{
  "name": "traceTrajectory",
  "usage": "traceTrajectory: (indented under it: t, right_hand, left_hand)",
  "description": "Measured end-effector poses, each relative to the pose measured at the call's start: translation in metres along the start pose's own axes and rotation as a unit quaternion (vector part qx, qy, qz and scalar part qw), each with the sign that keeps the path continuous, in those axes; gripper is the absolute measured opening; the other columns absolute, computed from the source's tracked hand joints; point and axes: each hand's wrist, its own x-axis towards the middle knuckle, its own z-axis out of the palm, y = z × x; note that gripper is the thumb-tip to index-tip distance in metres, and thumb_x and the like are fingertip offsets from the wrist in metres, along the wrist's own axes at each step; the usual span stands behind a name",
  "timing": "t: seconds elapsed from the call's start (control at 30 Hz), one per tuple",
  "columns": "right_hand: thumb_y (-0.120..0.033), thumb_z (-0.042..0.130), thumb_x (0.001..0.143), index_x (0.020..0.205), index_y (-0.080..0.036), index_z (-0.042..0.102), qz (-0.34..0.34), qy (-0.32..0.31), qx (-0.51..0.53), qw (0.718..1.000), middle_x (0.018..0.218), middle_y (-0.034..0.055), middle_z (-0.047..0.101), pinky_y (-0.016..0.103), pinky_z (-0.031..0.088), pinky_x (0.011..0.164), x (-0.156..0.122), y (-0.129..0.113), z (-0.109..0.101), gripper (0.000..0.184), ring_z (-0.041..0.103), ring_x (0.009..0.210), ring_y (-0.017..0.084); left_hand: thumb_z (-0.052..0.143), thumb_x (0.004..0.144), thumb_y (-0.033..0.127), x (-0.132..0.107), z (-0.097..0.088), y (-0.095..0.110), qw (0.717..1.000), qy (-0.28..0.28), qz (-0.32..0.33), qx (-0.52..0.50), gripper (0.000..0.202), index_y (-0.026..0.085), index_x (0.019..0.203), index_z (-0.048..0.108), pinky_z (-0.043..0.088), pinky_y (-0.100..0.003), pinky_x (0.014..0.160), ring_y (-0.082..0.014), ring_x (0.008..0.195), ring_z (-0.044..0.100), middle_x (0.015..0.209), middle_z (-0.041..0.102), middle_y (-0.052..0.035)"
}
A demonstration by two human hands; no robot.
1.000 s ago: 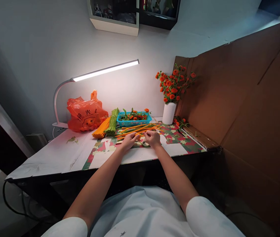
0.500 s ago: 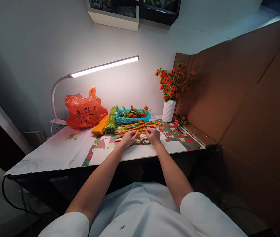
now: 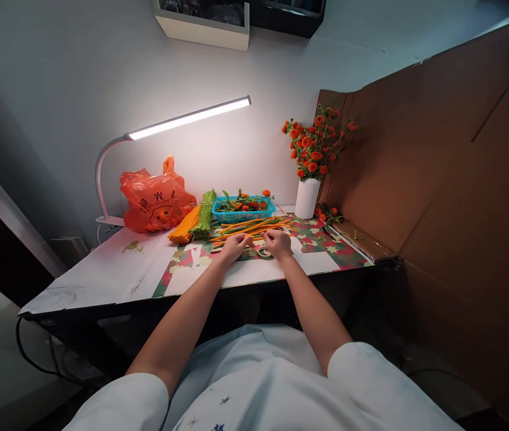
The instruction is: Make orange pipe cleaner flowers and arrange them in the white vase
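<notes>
My left hand (image 3: 236,247) and right hand (image 3: 278,243) curl; whether their fingers clamp anything I can't tell. Just beyond them, orange stems (image 3: 256,228) lie left-to-right; on their near side, white tabletop (image 3: 258,273) reaches its edge.

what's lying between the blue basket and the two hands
In the head view, a loose spread of orange and green stems lies between the blue basket and the left hand and right hand.
</notes>
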Motion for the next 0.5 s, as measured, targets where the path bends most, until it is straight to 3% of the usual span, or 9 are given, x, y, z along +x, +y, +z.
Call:
traceTrajectory:
  t: [0.17,0.3,0.4,0.5]
  right_hand:
    - [-0.032,0.048,0.089,0.057,-0.019,0.053,-0.014,-0.007,-0.021,1.0,0.061,0.002,0.059,0.026,0.028,0.062,0.001,0.0,-0.001,0.034,0.05,0.068,0.016]
    - [-0.024,0.046,0.09,0.08,-0.02,0.064,-0.01,-0.039,-0.012,0.999,0.082,0.0027,0.069,0.03,0.029,0.079,0.001,-0.006,-0.003,0.021,0.056,0.084,0.018]
    - [-0.019,0.044,0.09,0.095,-0.023,0.065,-0.004,-0.057,0.006,0.998,0.093,0.0019,0.071,0.035,0.025,0.089,0.0,-0.011,-0.002,0.022,0.057,0.092,0.019]
    - [-0.02,0.045,0.091,0.101,-0.025,0.065,-0.018,-0.065,0.013,0.998,0.101,0.0022,0.07,0.037,0.022,0.093,-0.001,-0.015,0.001,0.023,0.057,0.098,0.02]
  left_hand:
    - [0.047,0.079,0.058,0.0,-0.001,-0.002,1.0,-0.02,0.017,-0.007,0.046,0.017,0.076,0.065,0.042,-0.027,0.064,-0.0181,0.068,0.057,0.074,0.068,-0.0047]
    - [0.045,0.08,0.058,0.001,-0.001,-0.004,0.998,-0.005,-0.007,-0.067,0.047,0.016,0.074,0.065,0.04,-0.026,0.057,-0.0165,0.062,0.055,0.066,0.065,-0.0039]
    - [0.042,0.084,0.054,0.003,0.0,-0.005,0.988,0.0,-0.057,-0.141,0.046,0.014,0.078,0.065,0.032,-0.025,0.045,-0.0126,0.046,0.044,0.053,0.057,-0.0017]
    - [0.044,0.083,0.047,0.005,0.0,-0.003,0.973,-0.018,-0.092,-0.212,0.039,0.014,0.092,0.063,0.023,-0.024,0.041,-0.0088,0.038,0.032,0.053,0.056,0.0002]
